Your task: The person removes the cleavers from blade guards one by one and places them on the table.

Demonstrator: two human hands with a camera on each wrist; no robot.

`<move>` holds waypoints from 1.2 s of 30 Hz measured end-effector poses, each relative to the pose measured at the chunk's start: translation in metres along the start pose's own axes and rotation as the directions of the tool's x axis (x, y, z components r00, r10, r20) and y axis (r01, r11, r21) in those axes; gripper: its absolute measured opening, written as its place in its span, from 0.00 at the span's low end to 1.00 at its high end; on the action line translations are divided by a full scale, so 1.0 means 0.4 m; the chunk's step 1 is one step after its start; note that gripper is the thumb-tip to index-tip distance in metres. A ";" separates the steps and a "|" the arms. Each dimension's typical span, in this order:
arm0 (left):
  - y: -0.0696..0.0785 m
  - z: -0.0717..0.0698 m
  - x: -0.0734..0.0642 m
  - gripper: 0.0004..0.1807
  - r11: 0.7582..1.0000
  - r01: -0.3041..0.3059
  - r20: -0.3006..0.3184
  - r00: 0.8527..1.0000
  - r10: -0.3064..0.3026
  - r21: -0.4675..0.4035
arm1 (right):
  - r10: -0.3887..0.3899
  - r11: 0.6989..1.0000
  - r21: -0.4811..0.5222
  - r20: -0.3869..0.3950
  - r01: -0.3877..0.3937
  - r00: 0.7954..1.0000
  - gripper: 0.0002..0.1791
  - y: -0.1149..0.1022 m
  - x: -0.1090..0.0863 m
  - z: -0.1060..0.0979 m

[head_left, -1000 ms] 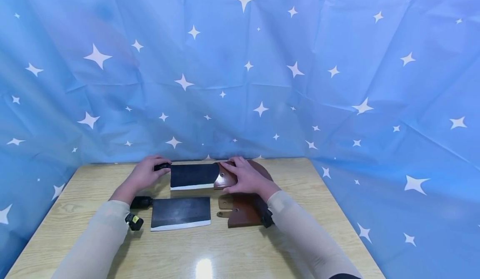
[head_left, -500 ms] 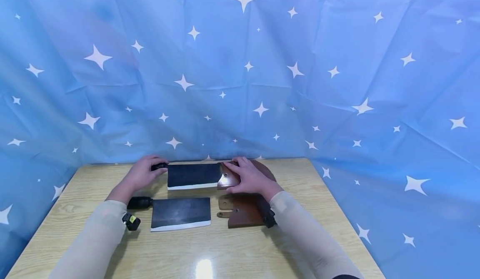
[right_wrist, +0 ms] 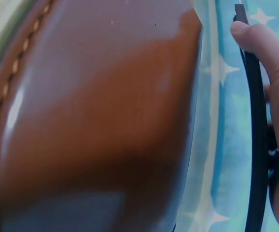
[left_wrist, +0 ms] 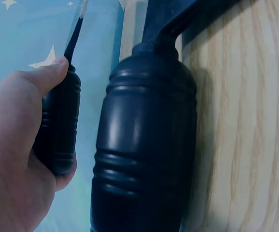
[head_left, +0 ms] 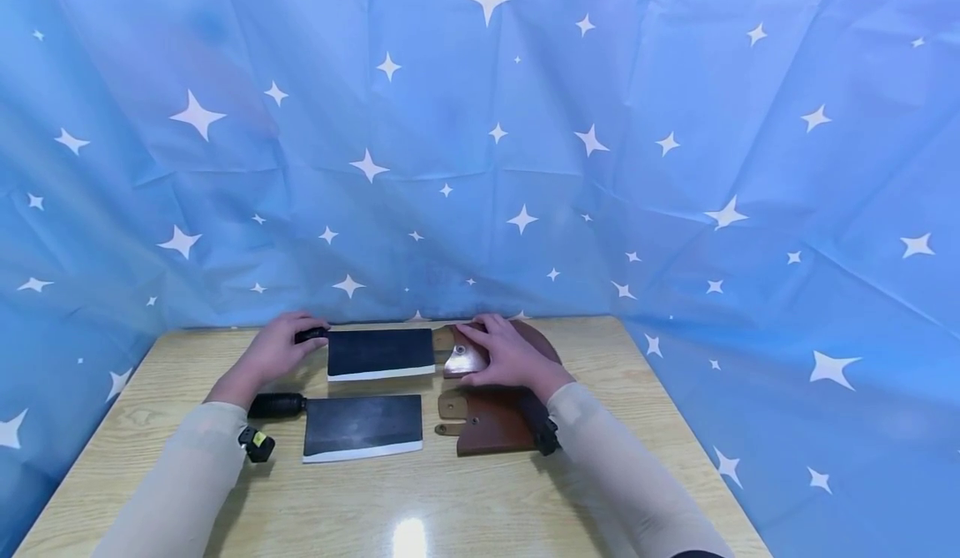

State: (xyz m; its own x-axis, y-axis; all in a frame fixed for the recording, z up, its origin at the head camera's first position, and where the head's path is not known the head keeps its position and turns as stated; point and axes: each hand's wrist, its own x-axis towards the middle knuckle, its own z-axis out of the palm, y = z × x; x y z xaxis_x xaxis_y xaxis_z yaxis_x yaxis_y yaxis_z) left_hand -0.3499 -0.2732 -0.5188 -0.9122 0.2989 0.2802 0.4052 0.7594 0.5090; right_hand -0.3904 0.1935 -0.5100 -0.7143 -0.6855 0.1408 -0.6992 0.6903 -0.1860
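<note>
At the back of the table my left hand [head_left: 276,353] grips the black handle [left_wrist: 62,125] of a cleaver [head_left: 381,353]. Its dark blade has a pale cutting edge and points right. My right hand [head_left: 510,356] holds a brown leather sheath [head_left: 463,359], thumb on the near face; the sheath's tan tab [head_left: 443,339] shows by the blade's tip. Closer to me lies a second cleaver [head_left: 363,426], its black ribbed handle [left_wrist: 142,130] large in the left wrist view. A second brown sheath [head_left: 495,424] with snap straps lies right of it, filling much of the right wrist view.
The wooden table [head_left: 337,508] runs back to a blue curtain [head_left: 450,166] with white stars. A small black camera [head_left: 257,444] sits on the left wrist and another [head_left: 547,437] on the right. Both forearms reach across the table's sides.
My left hand has drawn the far cleaver leftward while my right hand has shifted slightly right with its sheath. The sheath's tan tab has come into view between them. The nearer cleaver and sheath stay put.
</note>
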 end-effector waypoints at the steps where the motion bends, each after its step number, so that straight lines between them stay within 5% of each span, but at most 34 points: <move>1: -0.001 -0.001 0.000 0.18 1.000 0.001 0.002 1.000 -0.001 0.002 | 0.005 1.000 0.001 0.002 -0.005 1.000 0.61 0.003 -0.001 -0.001; 17: -0.030 -0.001 -0.012 0.18 1.000 -0.002 0.016 1.000 0.002 0.028 | 0.075 0.997 -0.011 0.053 -0.074 0.996 0.62 0.041 -0.011 0.006; 36: -0.073 0.024 -0.023 0.20 0.998 0.056 0.085 0.995 -0.056 0.002 | 0.070 0.995 0.061 0.124 -0.078 0.990 0.60 0.065 -0.004 0.033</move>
State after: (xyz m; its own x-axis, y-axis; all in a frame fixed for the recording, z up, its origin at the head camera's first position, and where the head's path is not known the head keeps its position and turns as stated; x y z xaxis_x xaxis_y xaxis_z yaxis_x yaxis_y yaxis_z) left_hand -0.3541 -0.2924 -0.5440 -0.9353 0.3041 0.1808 0.3533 0.7763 0.5220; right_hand -0.4071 0.2093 -0.5280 -0.7520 -0.6591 0.0056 -0.6383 0.7260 -0.2559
